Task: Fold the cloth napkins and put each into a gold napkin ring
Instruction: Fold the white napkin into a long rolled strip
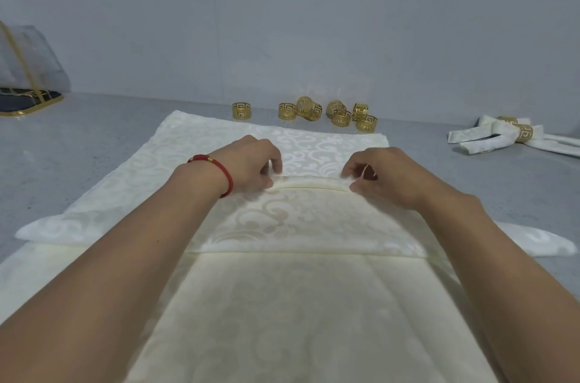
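Both hands pinch the folded edge of the cream napkin (282, 219) spread on the grey tabletop (78, 147): left hand (251, 162), right hand (376, 175). Loose gold rings (314, 112) sit just beyond it.

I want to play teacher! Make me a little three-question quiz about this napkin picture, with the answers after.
1. True or false: both hands are pinching the folded edge of the cream patterned cloth napkin.
2. Which wrist wears the red cord bracelet: A the left hand, B the right hand?
3. Fill the gap: the two finished folded napkins in gold rings lie on the grey table at the far ____ side.

Key
1. True.
2. A.
3. Right. The loose gold openwork napkin rings sit beyond the napkin, near the wall.
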Tool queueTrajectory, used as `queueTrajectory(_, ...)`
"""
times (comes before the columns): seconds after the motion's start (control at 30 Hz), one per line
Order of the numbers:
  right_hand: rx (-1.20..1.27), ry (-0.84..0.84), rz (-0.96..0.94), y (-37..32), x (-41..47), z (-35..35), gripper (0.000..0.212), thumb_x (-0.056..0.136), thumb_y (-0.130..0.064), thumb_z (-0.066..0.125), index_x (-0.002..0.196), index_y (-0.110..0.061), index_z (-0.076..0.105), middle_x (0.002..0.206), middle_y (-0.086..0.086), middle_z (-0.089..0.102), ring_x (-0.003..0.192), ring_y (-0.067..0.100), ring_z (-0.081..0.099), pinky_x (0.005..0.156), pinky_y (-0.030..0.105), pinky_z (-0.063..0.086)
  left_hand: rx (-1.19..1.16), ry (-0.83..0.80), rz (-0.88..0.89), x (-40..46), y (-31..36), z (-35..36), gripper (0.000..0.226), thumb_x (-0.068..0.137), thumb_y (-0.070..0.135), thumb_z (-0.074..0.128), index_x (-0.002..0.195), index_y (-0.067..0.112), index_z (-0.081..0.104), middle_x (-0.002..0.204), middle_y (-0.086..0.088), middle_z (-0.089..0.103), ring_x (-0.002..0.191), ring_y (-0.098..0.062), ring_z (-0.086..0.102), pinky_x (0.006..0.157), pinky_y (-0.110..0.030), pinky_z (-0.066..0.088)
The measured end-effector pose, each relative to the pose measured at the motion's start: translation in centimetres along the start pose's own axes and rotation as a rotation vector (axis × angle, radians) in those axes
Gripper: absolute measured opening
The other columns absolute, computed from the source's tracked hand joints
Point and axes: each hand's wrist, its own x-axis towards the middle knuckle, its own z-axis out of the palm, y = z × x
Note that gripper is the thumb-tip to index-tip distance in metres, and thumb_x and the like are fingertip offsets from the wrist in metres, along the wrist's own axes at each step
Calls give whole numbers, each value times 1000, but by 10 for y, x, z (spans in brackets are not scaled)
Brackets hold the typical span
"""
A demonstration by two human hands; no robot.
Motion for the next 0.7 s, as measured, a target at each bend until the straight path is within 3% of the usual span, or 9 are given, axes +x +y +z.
queueTrajectory(0.07,-24,-13,-3,3,1,2,15,91,-22,76,106,-26,75,105,-9,63,95,10,58,78,23,43,57,-8,1,1,3,1,10,91,18,67,100,21,67,94,5,61,91,-17,61,76,-26,46)
queueTrajectory(0.17,-4,19,-2,2,-1,3,8,91,-19,74,98,-23,74,98,-9,68,93,11,60,73,21,43,120,21,23,0,6,2,8,93,17,62,93,23,58,100,4,57,93,-19,56,76,-29,44)
queueTrajectory(0.33,-75,88,-43,-3,0,7,20,85,-5,67,88,-24,69,85,-11,64,81,8,57,72,32,50,239,95,115,0,8,4,22,88,8,59,87,28,50,86,13,48,89,-19,54,69,-29,38)
queueTrajectory(0.43,-100,-7,-26,-4,-1,0,24,84,-1,64,91,-23,72,91,-9,66,87,13,61,76,30,52,223,6,146,-2,9,1,31,84,-1,57,87,29,53,86,15,49,89,-14,53,63,-22,36)
queueTrajectory(0.53,-51,-89,-18,-4,-6,-10,17,89,-11,69,96,-25,75,93,-12,68,88,5,63,79,25,53,124,-107,103,-6,10,-8,20,86,7,62,94,25,66,98,9,63,93,-13,61,74,-21,47)
queueTrajectory(0.6,-21,-62,-53,-1,-7,-10,15,93,-14,68,95,-27,76,93,-13,72,87,2,64,78,23,52,62,-77,101,-8,7,-13,14,89,16,64,94,25,73,95,10,70,89,-10,65,79,-24,53)
queueTrajectory(0.7,27,-35,-56,6,-6,-4,21,94,-11,68,100,-31,71,99,-11,69,90,5,63,74,18,45,23,-46,109,-9,2,-10,13,87,16,69,88,28,69,85,8,68,81,-14,65,73,-28,54)
